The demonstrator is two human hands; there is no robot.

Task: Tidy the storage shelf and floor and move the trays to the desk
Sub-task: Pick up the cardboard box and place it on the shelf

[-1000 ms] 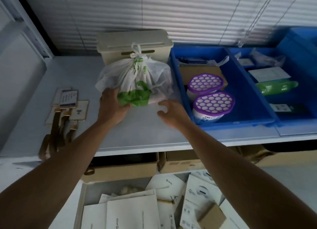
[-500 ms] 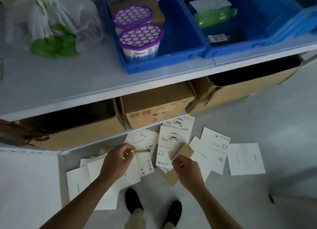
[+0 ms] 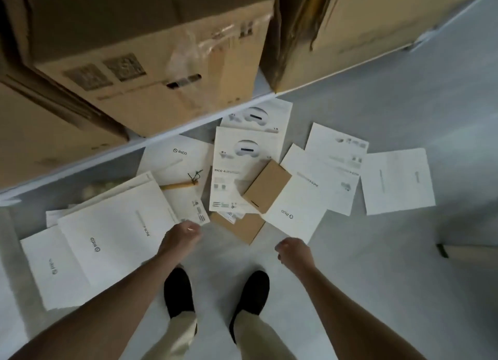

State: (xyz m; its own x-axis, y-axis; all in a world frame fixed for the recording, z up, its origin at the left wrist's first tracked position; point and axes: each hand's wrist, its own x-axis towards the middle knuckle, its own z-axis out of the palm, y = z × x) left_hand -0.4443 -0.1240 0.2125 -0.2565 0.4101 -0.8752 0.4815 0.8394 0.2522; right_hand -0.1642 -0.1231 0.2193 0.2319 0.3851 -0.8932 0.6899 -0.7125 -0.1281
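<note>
Head view, looking straight down. Three cardboard boxes show under the shelf edge (image 3: 188,126): a left box (image 3: 40,144), a middle box (image 3: 151,50) and a right box (image 3: 377,23). On the grey floor (image 3: 377,265) lie scattered white sleeves, at least ten, some overlapping; two show a headset print (image 3: 246,149). Two flat brown cards (image 3: 266,187) lie among them, one partly under the sleeves. One small stick (image 3: 179,185) with a dark tie rests on a sleeve. The left hand (image 3: 183,238) is loosely curled at a sleeve's corner; whether it grips, I cannot tell. The right hand (image 3: 293,253) is curled, holding nothing, above bare floor. Two black shoes (image 3: 177,292) stand below the hands.
</note>
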